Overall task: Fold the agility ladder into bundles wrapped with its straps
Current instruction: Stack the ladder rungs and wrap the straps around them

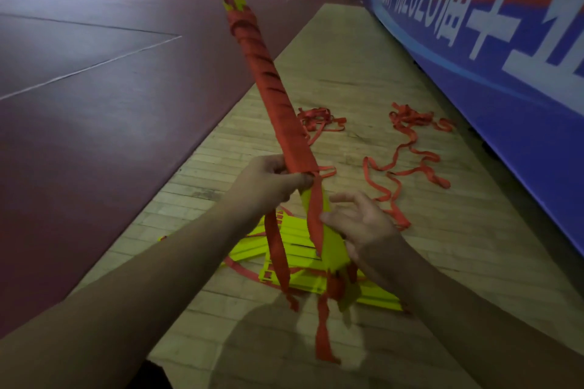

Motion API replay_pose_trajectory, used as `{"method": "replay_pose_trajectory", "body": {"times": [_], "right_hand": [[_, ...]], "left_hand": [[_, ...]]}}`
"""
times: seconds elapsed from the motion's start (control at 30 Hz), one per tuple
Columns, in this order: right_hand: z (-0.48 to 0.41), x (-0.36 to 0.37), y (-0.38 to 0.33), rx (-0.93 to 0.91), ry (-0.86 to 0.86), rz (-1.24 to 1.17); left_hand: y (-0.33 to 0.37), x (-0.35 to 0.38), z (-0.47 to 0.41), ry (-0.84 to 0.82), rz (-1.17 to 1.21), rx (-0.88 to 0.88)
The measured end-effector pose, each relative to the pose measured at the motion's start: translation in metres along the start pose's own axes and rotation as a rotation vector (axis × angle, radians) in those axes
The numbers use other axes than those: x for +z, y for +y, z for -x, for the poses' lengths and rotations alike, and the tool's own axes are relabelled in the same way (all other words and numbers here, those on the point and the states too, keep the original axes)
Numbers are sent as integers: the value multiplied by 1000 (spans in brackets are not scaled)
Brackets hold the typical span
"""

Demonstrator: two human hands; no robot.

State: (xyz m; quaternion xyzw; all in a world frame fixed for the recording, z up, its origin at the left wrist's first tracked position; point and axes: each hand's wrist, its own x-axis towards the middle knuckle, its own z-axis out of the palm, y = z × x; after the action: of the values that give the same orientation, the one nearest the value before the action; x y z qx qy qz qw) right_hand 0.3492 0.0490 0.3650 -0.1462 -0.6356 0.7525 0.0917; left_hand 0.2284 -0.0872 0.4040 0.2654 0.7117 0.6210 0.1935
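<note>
A long bundle (271, 82) of yellow ladder rungs, wound almost end to end in orange strap, tilts up and away from me. My left hand (268, 180) grips it at the lower edge of the wrapping. Loose orange strap ends (316, 224) hang down from that spot over the bare yellow end. My right hand (357, 221) is beside the bundle's lower end with fingers spread, its fingertips touching the hanging strap. Below my hands, a pile of loose yellow rungs (297, 256) lies on the wooden floor.
Tangled orange straps (407, 148) lie on the wooden floor strip (347, 73) to the right, and a smaller tangle (319, 121) sits behind the bundle. A blue banner wall (505, 57) runs along the right. Dark red sports flooring (110, 88) spreads to the left.
</note>
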Motion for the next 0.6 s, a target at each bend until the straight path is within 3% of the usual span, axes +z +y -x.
{"method": "replay_pose_trajectory", "body": {"times": [0.1, 0.17, 0.23, 0.4, 0.6], "right_hand": [[10, 0, -7, 115, -229, -150], [14, 5, -8, 91, -264, -111], [12, 5, -2, -2, -182, -84], [4, 8, 3, -220, 33, 216], [2, 18, 9, -295, 115, 310]], "left_hand": [[4, -13, 3, -179, 43, 78], [4, -15, 5, -242, 79, 108], [7, -13, 5, -189, 85, 111], [9, 3, 7, 91, -245, 158], [13, 7, 5, 54, -41, 93]]}}
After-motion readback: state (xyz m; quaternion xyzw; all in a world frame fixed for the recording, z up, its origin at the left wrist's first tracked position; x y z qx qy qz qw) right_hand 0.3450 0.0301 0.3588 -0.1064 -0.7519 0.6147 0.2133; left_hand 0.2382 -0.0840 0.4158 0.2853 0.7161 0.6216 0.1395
